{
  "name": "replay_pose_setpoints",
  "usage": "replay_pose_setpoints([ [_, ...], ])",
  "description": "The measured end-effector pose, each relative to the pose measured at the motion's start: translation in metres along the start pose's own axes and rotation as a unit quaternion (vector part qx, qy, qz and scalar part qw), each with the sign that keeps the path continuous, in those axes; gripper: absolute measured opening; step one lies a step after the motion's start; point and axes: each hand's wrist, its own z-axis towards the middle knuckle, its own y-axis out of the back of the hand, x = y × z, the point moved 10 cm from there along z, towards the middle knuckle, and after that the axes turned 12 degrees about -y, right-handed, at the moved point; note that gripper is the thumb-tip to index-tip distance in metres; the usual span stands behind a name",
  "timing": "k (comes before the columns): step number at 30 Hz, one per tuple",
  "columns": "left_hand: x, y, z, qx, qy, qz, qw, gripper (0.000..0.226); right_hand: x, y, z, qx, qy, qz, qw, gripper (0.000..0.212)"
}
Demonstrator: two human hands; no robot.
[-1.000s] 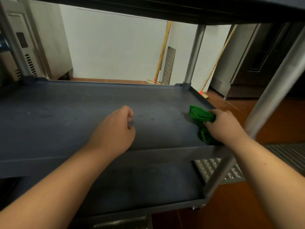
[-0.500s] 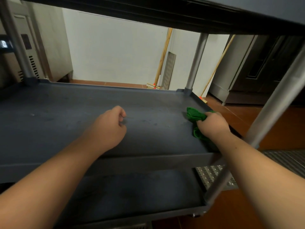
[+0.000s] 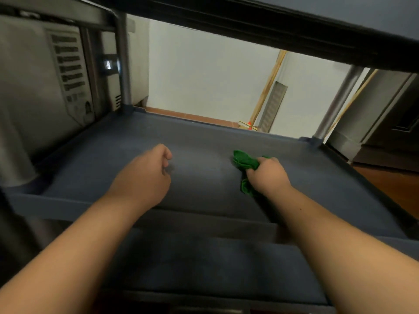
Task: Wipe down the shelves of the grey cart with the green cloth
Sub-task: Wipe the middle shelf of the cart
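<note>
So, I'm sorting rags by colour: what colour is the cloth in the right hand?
Plain green cloth; head view.

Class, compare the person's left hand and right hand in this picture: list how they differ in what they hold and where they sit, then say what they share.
1. The right hand grips the bunched green cloth; the left hand holds nothing, its fingers curled.
2. The right hand is toward the right of the middle shelf; the left hand is nearer its centre.
Shared: both reach in over that shelf, backs up.
</note>
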Motion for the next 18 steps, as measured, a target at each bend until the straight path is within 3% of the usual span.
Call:
replay_pose_setpoints([
  [9, 0.090, 0.083, -0.041, -0.093, 0.096, 0.000, 0.991, 0.037, 0.189, -0.054, -0.076, 0.043, 0.105, 0.025, 0.993, 0.031],
  [15, 0.106, 0.119, -0.055, -0.192, 0.107, -0.065, 0.973, 0.039, 0.284, -0.080, -0.113, 0.044, 0.136, 0.025, 0.989, 0.029],
  [18, 0.115, 0.123, -0.058, -0.189, 0.134, -0.082, 0.969, 0.034, 0.329, -0.091, -0.134, 0.045, 0.187, 0.006, 0.981, 0.025],
])
